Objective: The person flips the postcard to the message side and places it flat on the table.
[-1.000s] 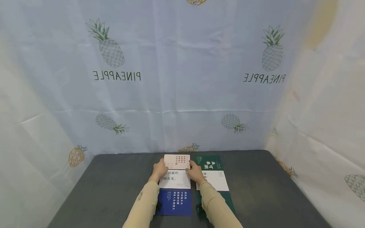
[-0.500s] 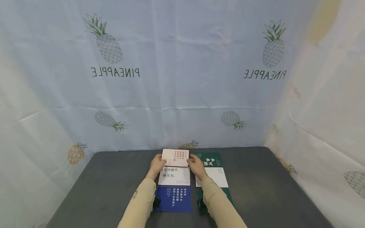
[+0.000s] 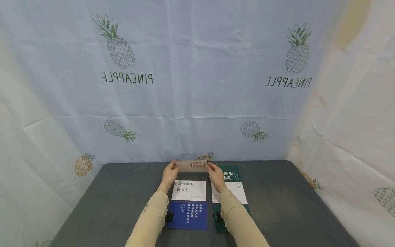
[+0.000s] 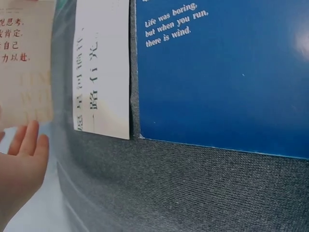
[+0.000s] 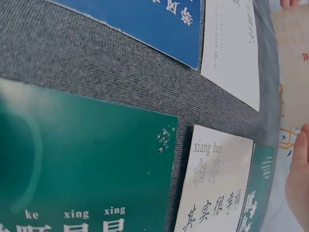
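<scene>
A cream card with red writing (image 3: 191,166) is raised at the far end of the table, tilted so that its face looks foreshortened. My left hand (image 3: 168,175) pinches its left edge, and my right hand (image 3: 216,176) pinches the right edge. In the left wrist view, fingertips of the left hand (image 4: 21,164) show at the lower edge of the cream card (image 4: 24,67). On the table nearer me lies a white card with black writing (image 3: 189,192), and below that a blue card (image 3: 188,216).
A second column lies to the right: a green card (image 3: 232,169) at the back, a white card (image 3: 236,191), then another green card (image 5: 87,145), partly hidden by the right arm. A pineapple-print curtain (image 3: 191,85) hangs behind the dark table (image 3: 277,206).
Both hands have moved the cream card up and away from the white card and tipped it steeper. A dark strip of table now shows between the two cards.
</scene>
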A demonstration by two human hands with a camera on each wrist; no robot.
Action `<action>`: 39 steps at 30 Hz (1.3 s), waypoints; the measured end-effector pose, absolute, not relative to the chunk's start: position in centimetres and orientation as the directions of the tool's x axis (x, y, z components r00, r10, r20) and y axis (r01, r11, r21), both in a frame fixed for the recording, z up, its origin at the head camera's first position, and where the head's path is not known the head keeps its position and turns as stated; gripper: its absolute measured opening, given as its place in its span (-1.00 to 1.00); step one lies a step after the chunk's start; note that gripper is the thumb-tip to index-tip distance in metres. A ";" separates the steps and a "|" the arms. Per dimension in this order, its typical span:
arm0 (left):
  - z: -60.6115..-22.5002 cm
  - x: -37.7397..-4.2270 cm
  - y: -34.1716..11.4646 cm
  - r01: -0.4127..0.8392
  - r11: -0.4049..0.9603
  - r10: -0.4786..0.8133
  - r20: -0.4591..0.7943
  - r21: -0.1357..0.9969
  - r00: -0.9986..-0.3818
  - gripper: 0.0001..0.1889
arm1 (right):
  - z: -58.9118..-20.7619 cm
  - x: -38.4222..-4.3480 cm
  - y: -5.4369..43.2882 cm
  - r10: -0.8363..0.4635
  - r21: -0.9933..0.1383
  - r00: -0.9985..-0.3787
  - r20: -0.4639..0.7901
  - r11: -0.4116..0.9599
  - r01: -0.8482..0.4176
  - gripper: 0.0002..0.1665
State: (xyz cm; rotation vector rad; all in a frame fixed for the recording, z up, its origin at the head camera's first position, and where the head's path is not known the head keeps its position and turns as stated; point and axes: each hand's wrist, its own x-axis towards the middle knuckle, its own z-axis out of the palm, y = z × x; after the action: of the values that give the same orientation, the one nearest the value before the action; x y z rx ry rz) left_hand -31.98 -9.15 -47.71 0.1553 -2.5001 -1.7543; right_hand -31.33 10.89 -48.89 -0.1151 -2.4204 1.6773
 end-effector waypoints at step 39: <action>-50.7 -31.6 -10.4 0.066 0.679 -0.038 0.125 0.731 -0.991 -0.68 | -52.2 -31.1 10.6 0.052 -0.864 -0.998 0.048 0.503 -0.015 -0.55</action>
State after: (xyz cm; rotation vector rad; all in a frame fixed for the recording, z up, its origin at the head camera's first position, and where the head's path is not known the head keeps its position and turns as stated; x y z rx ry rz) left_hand -31.62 -10.42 -50.73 -0.0237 -2.7580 -1.2096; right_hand -31.13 10.55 -52.23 -0.0322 -2.6642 1.5338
